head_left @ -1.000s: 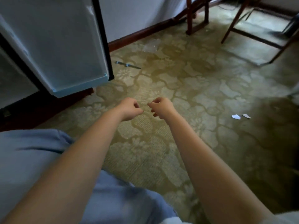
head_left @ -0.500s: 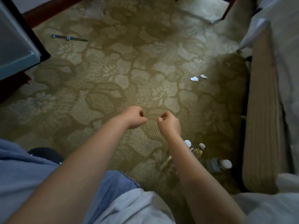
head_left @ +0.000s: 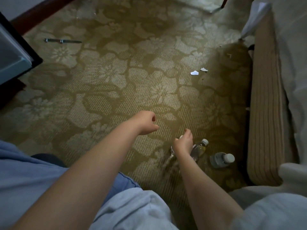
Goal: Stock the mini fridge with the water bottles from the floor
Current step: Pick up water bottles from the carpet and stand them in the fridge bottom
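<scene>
The right hand point(head_left: 183, 144) is now lowered onto a water bottle point(head_left: 172, 151) at five o'clock, clamping indiscernible; the left hand point(head_left: 146, 122) is held slack, empty; pickup is judged begun.

Wide patterned olive-green carpet point(head_left: 126, 83) lies open ahead of me. On my right the ribbed tan upholstered bed base point(head_left: 265, 113) walls the side, clear white-capped plastic water bottles point(head_left: 221, 159) crowding the strip beside it. The pale blue fridge door corner point(head_left: 15, 63) juts in far left.
</scene>
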Motion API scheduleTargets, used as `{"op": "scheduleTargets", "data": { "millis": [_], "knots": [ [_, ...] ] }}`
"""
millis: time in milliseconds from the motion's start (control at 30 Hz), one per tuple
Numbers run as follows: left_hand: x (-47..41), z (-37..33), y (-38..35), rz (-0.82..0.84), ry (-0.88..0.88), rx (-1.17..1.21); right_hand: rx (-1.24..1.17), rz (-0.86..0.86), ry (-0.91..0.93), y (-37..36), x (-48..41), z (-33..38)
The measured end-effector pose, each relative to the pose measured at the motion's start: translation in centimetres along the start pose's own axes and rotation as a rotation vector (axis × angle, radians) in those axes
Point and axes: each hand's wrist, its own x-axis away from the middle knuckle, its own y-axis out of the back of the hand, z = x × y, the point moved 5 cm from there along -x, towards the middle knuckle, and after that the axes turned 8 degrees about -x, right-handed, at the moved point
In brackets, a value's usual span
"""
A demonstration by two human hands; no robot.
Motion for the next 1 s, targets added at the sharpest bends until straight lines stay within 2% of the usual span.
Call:
{"op": "scheduleTargets", "data": {
  "millis": [100,300,533,700,833,933,1000],
  "knots": [
    [0.0,0.3,0.4,-0.003,0.019,0.008,-0.053,-0.003,-0.017,0.2,-0.2,-0.6],
    [-0.4,0.9,1.0,-0.030,0.040,0.017,-0.221,-0.003,0.075,1.8,-0.5,0.5],
    [-0.4,1.8,0.1,0.037,0.090,0.024,-0.405,0.317,0.297,0.9,0.2,8.0],
    [0.2,4.1,0.0,0.081,0.160,0.142,-0.591,0.539,0.415,0.4,1.6,13.5],
    [0.3,5.3,0.5,0.084,0.174,0.254,-0.752,0.665,0.379,-0.1,2.2,14.5],
    [0.1,5.3,0.4,0.059,0.179,0.167,-0.805,0.614,0.255,-1.0,1.5,12.8],
    [0.0,4.9,0.2,0.055,0.174,0.097,-0.876,0.507,0.112,-1.4,0.2,10.2]
  ]
}}
